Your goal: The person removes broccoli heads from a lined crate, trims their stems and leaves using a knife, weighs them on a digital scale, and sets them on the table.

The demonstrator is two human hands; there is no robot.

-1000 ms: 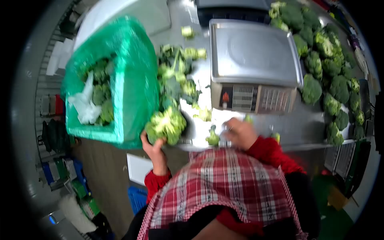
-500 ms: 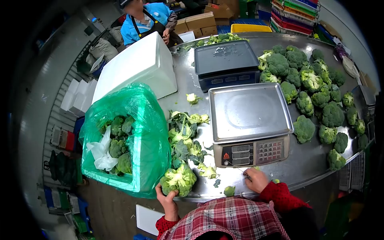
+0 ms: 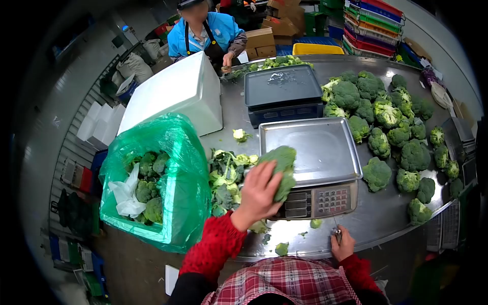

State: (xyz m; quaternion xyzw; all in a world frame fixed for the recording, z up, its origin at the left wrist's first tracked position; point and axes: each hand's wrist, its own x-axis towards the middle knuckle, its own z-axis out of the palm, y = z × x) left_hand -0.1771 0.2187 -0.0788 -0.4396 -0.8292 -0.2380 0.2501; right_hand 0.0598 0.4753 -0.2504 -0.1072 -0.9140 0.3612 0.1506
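A broccoli head (image 3: 284, 165) is gripped in my left hand (image 3: 256, 195), held over the left front part of the silver scale (image 3: 310, 142) and partly covering its display. My right hand (image 3: 344, 245) is closed around a small thin-bladed knife (image 3: 336, 232) near the table's front edge, just below the scale's keypad. Leafy broccoli trimmings (image 3: 223, 178) lie in a heap left of the scale. To their left stands a foam box lined with a green plastic bag (image 3: 190, 203), with several broccoli heads (image 3: 147, 190) and a crumpled white sheet (image 3: 126, 195) inside.
Several broccoli heads (image 3: 401, 132) cover the table's right side. A second, dark scale (image 3: 282, 89) stands behind the silver one. Beside it is a large white foam box (image 3: 168, 96). Across the table, a co-worker in blue (image 3: 213, 35) stands near more broccoli pieces (image 3: 284, 62).
My left hand has lifted the broccoli head from the front edge beside the green bag up and right to the scale. My right hand has shifted slightly right and down with the knife.
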